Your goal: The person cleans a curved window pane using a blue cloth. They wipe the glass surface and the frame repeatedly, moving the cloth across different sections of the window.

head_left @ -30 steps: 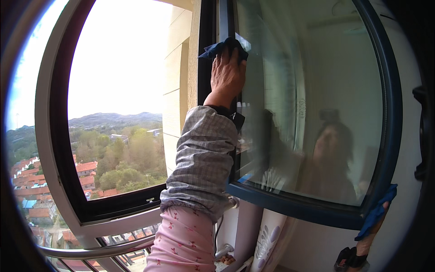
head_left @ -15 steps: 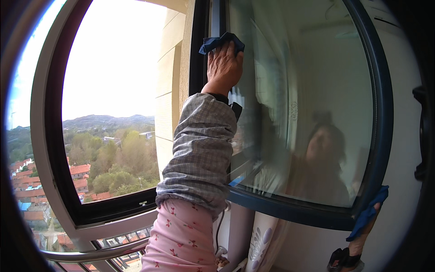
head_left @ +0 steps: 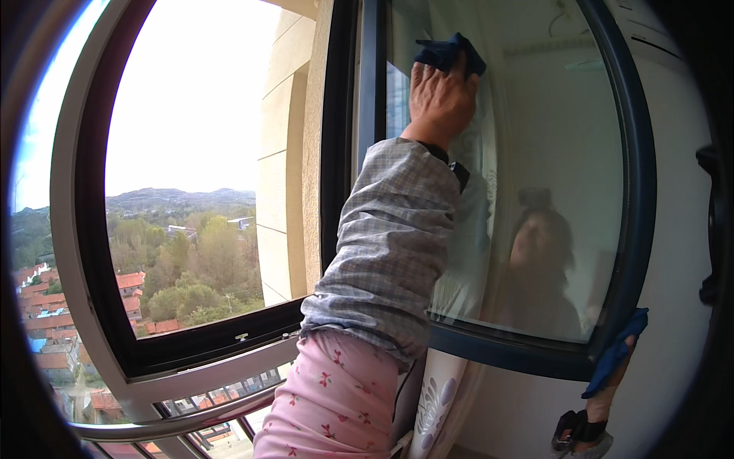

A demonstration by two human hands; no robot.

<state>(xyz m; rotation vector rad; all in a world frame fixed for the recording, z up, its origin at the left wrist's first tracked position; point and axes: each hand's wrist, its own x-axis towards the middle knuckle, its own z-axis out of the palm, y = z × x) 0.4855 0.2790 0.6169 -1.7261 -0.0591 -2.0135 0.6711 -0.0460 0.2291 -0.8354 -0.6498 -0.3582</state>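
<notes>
High on the open window's glass pane (head_left: 550, 153), my left hand (head_left: 443, 96) presses a dark blue cloth (head_left: 451, 53) against the surface. Its fingers point up, and their tips are under or behind the cloth. Down at the pane's lower right corner is my right hand (head_left: 604, 404), holding another blue cloth (head_left: 614, 359) at the outer edge of the dark blue window frame (head_left: 505, 356). Most of the right hand's fingers are hidden by the cloth. My left arm wears a grey checked oversleeve (head_left: 390, 229) over a pink patterned sleeve (head_left: 329, 390).
To the left, a window opening with a dark frame (head_left: 218, 340) looks out on trees, hills and red-roofed houses. A metal rail (head_left: 191, 421) runs along the lower left. Beneath the pane hangs a patterned curtain (head_left: 436, 398), beside a white wall (head_left: 512, 417).
My left hand and its cloth have moved right and slightly up, from the pane's left frame edge onto the glass. My right hand stays at the lower corner with its cloth.
</notes>
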